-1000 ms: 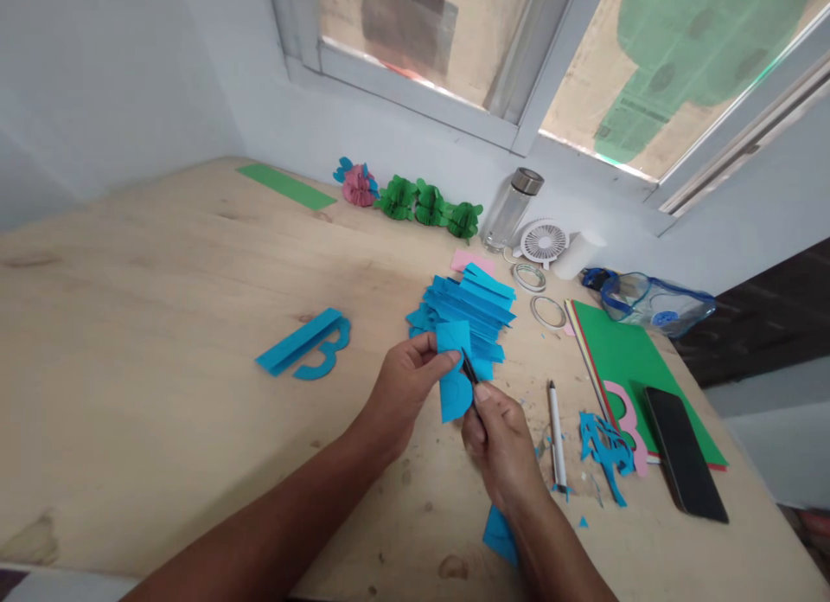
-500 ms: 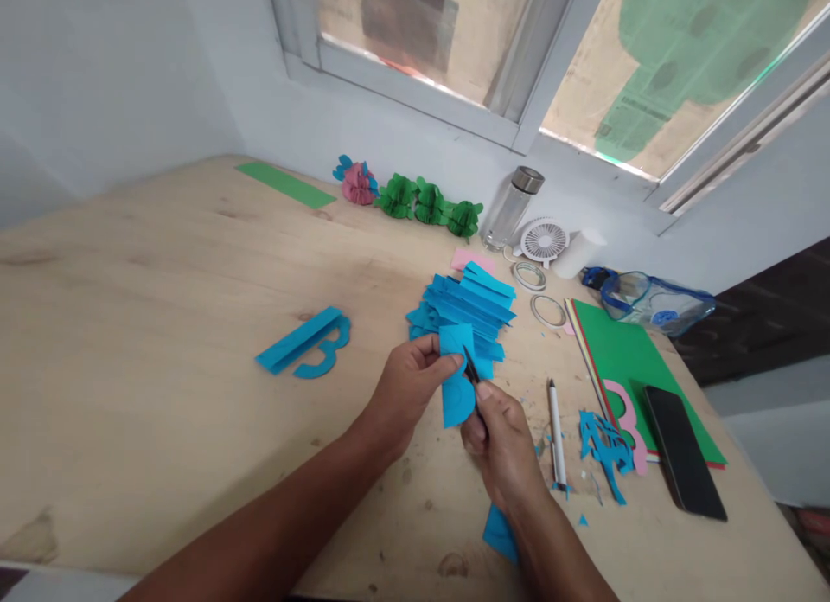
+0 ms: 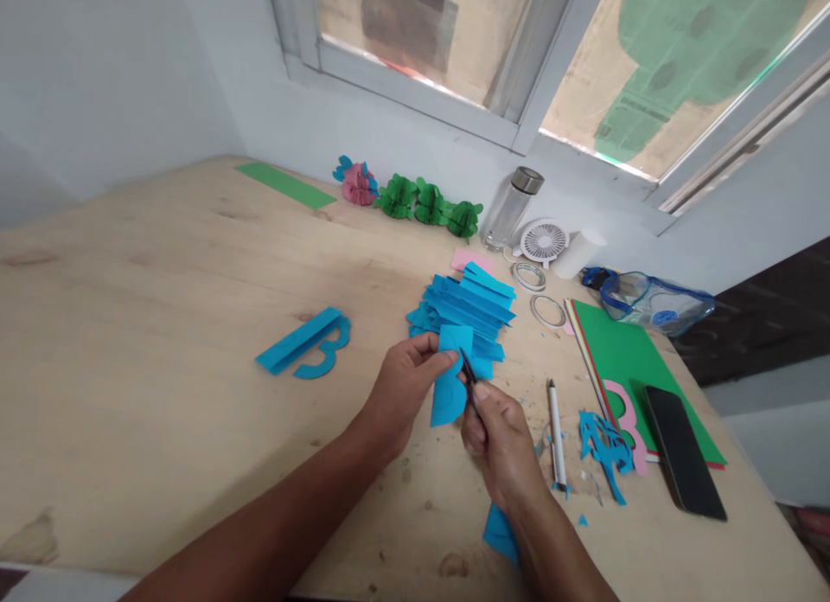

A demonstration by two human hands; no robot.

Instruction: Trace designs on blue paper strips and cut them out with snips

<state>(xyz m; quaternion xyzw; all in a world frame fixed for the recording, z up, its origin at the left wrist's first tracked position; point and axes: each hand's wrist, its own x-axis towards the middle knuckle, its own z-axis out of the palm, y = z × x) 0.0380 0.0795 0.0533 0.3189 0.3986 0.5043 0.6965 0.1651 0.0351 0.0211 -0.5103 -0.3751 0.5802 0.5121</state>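
Between thumb and fingers, my left hand [image 3: 407, 381] pinches a folded blue paper piece [image 3: 447, 403] with a scalloped right edge and faint drawn curves. My right hand [image 3: 496, 425] is closed on dark scissors [image 3: 468, 374], whose blades lie at the paper's right edge near the notch between its curves. Just beyond is a pile of folded blue paper strips [image 3: 463, 299]. A cut blue paper shape [image 3: 311, 342] with a scalloped edge lies to the left. Partly under my right forearm is another blue paper piece [image 3: 499, 534].
On the right are a white pen [image 3: 556, 433], blue scraps [image 3: 606, 446], a pink cutout [image 3: 628, 420], a black phone [image 3: 686, 451] and green sheets [image 3: 622, 342]. Tape rolls [image 3: 548, 311], a small fan [image 3: 545, 240], a glass bottle [image 3: 513, 208] and green paper decorations [image 3: 428, 202] stand toward the wall.
The blue paper's lower end has swung slightly left in my left hand. The scissors have shifted slightly left with it; my right hand has barely moved.
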